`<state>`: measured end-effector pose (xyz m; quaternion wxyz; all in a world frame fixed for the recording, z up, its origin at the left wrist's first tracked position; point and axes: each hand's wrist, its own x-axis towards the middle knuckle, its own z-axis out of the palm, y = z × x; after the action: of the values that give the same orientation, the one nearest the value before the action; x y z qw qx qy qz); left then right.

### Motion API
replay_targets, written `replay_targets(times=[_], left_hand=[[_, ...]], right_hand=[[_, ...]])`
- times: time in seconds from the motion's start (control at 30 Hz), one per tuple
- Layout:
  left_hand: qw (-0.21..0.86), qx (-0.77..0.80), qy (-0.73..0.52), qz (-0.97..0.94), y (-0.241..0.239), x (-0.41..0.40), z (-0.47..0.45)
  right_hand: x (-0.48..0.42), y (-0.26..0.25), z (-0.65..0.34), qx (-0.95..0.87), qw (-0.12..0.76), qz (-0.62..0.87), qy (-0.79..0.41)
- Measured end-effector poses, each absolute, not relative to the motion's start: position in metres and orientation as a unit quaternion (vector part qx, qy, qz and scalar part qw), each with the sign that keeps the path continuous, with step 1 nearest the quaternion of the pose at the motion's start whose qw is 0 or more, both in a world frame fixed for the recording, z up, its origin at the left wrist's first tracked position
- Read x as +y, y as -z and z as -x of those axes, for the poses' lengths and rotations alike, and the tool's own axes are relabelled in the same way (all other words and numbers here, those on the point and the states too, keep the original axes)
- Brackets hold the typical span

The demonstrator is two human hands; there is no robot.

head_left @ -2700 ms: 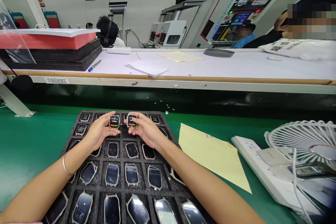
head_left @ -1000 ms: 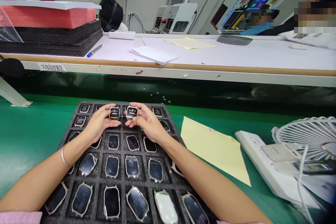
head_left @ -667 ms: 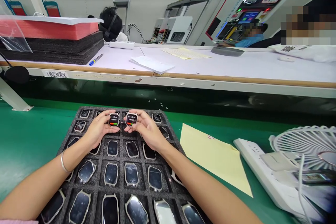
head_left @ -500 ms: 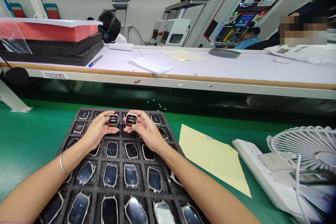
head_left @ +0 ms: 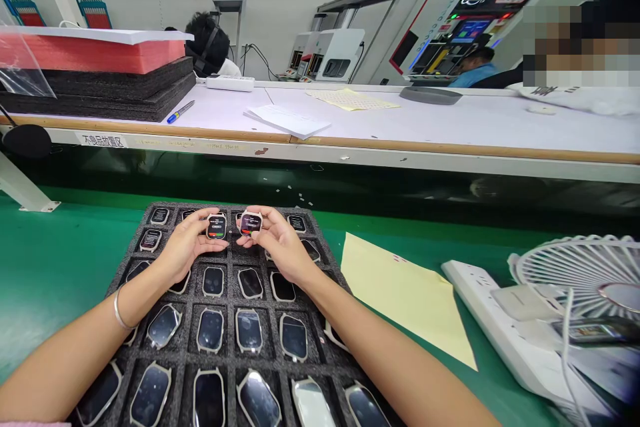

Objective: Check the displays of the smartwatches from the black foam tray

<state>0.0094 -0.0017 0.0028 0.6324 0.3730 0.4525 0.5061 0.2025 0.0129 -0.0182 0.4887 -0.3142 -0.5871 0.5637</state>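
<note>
Left of the black foam tray [head_left: 116, 283], a green bench mat [head_left: 50, 267] runs out of view; the tray's slots keep the smartwatches [head_left: 210, 330] apart, screens up, probably so that they do not rub. The left hand [head_left: 187, 241], with a metal bangle [head_left: 119, 311] on its wrist, sits on the tray's far side, its fingers clamped around the left watch [head_left: 217, 227]. The right hand [head_left: 283, 240] has the right watch [head_left: 251, 223] clamped the same way. The hands are apart, with a narrow gap between the watches. Both screens face up toward the camera, seemingly held side by side so they can be read together. Each shows small text and a coloured bar, too small to read from here. Fingers hide parts of the watch cases, and the palms cover the slots below, so it is impossible to tell which are filled. Whether either watch is clear of the foam is also hard to make out. Right of the tray lie a yellow paper sheet [head_left: 400, 300], a white power strip [head_left: 475, 300] and a white fan [head_left: 575, 267], cut off by the frame edge. The tray's near rows are cut off too.
</note>
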Motion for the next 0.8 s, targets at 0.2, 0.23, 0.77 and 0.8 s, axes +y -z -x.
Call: replay_targets(times=[0.2,0.23,0.77,0.8], left_hand=[[0.632,0.454,-0.506,-0.372,-0.0022,-0.0015,-0.0087],[0.632,0.454,-0.506,-0.372,-0.0023,-0.0015,-0.0088],[0.556,0.478,-0.495,-0.466,-0.0004,-0.0054,-0.0088],[0.553,0.471,-0.494,-0.479,-0.0003,-0.0059,-0.0087]], right_hand=[[0.0129,0.0176,-0.2009,-0.575,0.49,0.325,-0.568],[0.0131,0.0176,-0.2006,-0.571,0.493,0.33,-0.568],[0.0131,0.0132,-0.2011,-0.473,0.474,0.333,-0.664],[0.0129,0.0125,-0.2016,-0.463,0.466,0.326,-0.68]])
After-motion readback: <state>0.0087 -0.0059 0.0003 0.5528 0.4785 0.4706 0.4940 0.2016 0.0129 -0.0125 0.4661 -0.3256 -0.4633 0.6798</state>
